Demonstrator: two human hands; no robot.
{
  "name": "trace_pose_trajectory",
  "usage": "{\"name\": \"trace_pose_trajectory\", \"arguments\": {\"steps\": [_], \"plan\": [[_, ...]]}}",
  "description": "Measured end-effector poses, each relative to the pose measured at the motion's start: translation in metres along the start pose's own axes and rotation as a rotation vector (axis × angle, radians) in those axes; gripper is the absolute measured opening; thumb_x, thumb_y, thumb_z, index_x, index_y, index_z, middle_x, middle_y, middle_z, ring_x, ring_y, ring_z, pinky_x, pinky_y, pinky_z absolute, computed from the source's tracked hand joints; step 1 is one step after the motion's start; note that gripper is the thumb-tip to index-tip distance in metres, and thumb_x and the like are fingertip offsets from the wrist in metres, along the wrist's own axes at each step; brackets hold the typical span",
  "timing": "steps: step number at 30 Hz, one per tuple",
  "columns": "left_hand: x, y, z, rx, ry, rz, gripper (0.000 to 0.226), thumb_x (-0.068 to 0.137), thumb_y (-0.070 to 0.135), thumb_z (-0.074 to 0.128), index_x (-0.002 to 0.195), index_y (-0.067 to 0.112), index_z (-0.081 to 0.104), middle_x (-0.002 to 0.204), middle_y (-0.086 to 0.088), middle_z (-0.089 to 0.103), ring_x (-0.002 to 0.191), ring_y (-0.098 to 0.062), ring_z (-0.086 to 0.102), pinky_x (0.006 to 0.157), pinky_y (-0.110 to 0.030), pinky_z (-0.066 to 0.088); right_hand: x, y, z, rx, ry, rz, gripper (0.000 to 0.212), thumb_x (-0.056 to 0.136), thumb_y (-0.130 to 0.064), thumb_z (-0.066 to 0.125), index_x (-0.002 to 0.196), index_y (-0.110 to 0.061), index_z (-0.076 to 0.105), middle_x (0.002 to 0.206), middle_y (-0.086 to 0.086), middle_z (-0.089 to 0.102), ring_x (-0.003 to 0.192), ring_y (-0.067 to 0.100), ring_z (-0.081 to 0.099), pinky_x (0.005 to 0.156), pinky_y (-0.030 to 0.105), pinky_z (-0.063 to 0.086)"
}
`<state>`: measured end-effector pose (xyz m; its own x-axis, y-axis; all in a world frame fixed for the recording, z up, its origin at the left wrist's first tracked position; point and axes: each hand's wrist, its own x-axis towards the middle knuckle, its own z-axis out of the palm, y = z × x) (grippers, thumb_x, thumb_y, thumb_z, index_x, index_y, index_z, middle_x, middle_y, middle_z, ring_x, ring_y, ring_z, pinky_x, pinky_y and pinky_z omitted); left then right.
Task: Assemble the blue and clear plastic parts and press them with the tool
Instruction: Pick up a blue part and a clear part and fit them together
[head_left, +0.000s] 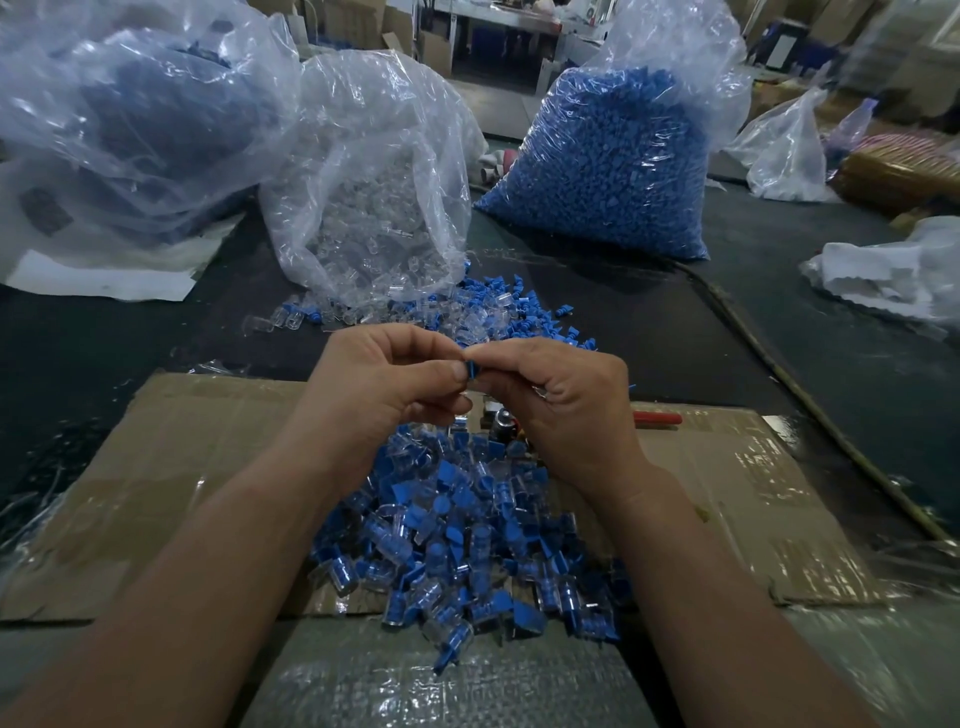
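My left hand (387, 382) and my right hand (563, 397) meet above the cardboard, fingertips together. Between them sits a small blue plastic part (472, 370), pinched from both sides; any clear part there is hidden by my fingers. Below my hands lies a heap of assembled blue and clear pieces (467, 540). The pressing tool (501, 418), metal with a red handle (658, 418), lies on the cardboard, mostly hidden behind my right hand. Loose blue and clear parts (467, 312) are scattered beyond my hands.
An open bag of clear parts (374, 208) stands behind the loose parts, and a full bag of blue parts (602, 166) to its right. A larger bag (130, 119) fills the far left. Flattened cardboard (182, 493) covers the dark table (78, 353).
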<state>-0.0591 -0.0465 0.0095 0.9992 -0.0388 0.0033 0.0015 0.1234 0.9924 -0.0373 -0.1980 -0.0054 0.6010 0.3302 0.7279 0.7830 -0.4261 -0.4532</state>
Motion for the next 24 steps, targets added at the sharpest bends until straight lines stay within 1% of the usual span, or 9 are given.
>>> {"name": "trace_pose_trajectory", "arguments": {"steps": [5, 8, 10, 11, 14, 16, 18, 21, 24], "plan": [[0.000, -0.001, -0.001, 0.007, -0.014, 0.014, 0.010, 0.074, -0.004, 0.062, 0.070, 0.006, 0.062, 0.055, -0.002, 0.065, 0.048, -0.012, 0.062, 0.049, -0.018, 0.052, 0.002, -0.003, -0.003, 0.001, -0.057, 0.046, 0.023, 0.074, -0.007, 0.070, 0.096, -0.001, 0.071, 0.089, 0.008, 0.071, 0.087, 0.008, 0.062, 0.078, 0.016, 0.051], [0.001, -0.001, -0.002, -0.006, -0.005, 0.019, 0.009, 0.072, -0.003, 0.063, 0.070, 0.005, 0.061, 0.054, -0.003, 0.064, 0.049, -0.012, 0.062, 0.048, -0.019, 0.052, 0.005, 0.002, -0.017, -0.033, -0.165, 0.289, 0.036, 0.073, -0.020, 0.074, 0.108, -0.010, 0.068, 0.095, -0.009, 0.066, 0.084, -0.006, 0.059, 0.082, 0.009, 0.046], [0.002, -0.001, -0.006, -0.021, 0.020, 0.025, 0.008, 0.069, -0.001, 0.063, 0.071, 0.006, 0.061, 0.054, -0.002, 0.064, 0.050, -0.012, 0.063, 0.049, -0.019, 0.052, 0.006, 0.012, -0.032, -0.100, -0.246, 0.470, 0.039, 0.073, -0.025, 0.074, 0.111, -0.019, 0.066, 0.090, -0.025, 0.057, 0.079, -0.017, 0.054, 0.078, 0.004, 0.043], [0.003, -0.001, -0.008, -0.026, 0.034, 0.028, 0.008, 0.069, -0.001, 0.063, 0.071, 0.006, 0.061, 0.054, -0.001, 0.064, 0.050, -0.012, 0.063, 0.049, -0.019, 0.053, 0.006, 0.017, -0.040, -0.136, -0.290, 0.541, 0.038, 0.073, -0.026, 0.074, 0.110, -0.023, 0.065, 0.087, -0.028, 0.055, 0.079, -0.018, 0.052, 0.077, 0.004, 0.042], [0.004, -0.001, -0.011, -0.034, 0.070, 0.037, 0.010, 0.073, -0.003, 0.061, 0.072, 0.006, 0.060, 0.057, -0.001, 0.066, 0.051, -0.011, 0.064, 0.050, -0.018, 0.053, 0.005, 0.028, -0.060, -0.186, -0.505, 0.726, 0.035, 0.070, -0.030, 0.077, 0.103, -0.032, 0.064, 0.089, -0.024, 0.058, 0.088, -0.007, 0.054, 0.071, 0.010, 0.038], [0.005, -0.001, -0.012, -0.041, 0.079, 0.041, 0.010, 0.074, -0.004, 0.061, 0.073, 0.006, 0.060, 0.057, -0.001, 0.066, 0.051, -0.011, 0.064, 0.050, -0.019, 0.053, 0.003, 0.031, -0.068, -0.179, -0.660, 0.846, 0.037, 0.067, -0.033, 0.079, 0.098, -0.039, 0.060, 0.095, -0.023, 0.056, 0.093, 0.001, 0.052, 0.073, 0.020, 0.036], [0.005, 0.000, -0.013, -0.046, 0.086, 0.046, 0.011, 0.075, -0.004, 0.060, 0.073, 0.006, 0.060, 0.056, 0.000, 0.065, 0.051, -0.011, 0.064, 0.050, -0.018, 0.053, 0.001, 0.032, -0.071, -0.214, -0.788, 0.911, 0.053, 0.063, -0.035, 0.081, 0.109, -0.041, 0.055, 0.097, -0.025, 0.048, 0.096, 0.003, 0.045, 0.077, 0.026, 0.033], [0.005, 0.000, -0.014, -0.060, 0.093, 0.052, 0.010, 0.075, -0.004, 0.060, 0.073, 0.006, 0.060, 0.055, 0.001, 0.065, 0.051, -0.010, 0.064, 0.050, -0.018, 0.053, 0.001, 0.033, -0.068, -0.277, -0.887, 0.916, 0.077, 0.059, -0.034, 0.084, 0.126, -0.036, 0.046, 0.099, -0.023, 0.038, 0.103, 0.006, 0.037, 0.085, 0.028, 0.033], [0.006, 0.000, -0.014, -0.070, 0.090, 0.052, 0.010, 0.075, -0.003, 0.059, 0.074, 0.006, 0.059, 0.054, 0.001, 0.065, 0.051, -0.010, 0.064, 0.050, -0.018, 0.053, 0.002, 0.033, -0.063, -0.355, -0.876, 0.860, 0.077, 0.057, -0.036, 0.085, 0.124, -0.033, 0.047, 0.100, -0.018, 0.038, 0.102, 0.009, 0.038, 0.086, 0.029, 0.036]]}}
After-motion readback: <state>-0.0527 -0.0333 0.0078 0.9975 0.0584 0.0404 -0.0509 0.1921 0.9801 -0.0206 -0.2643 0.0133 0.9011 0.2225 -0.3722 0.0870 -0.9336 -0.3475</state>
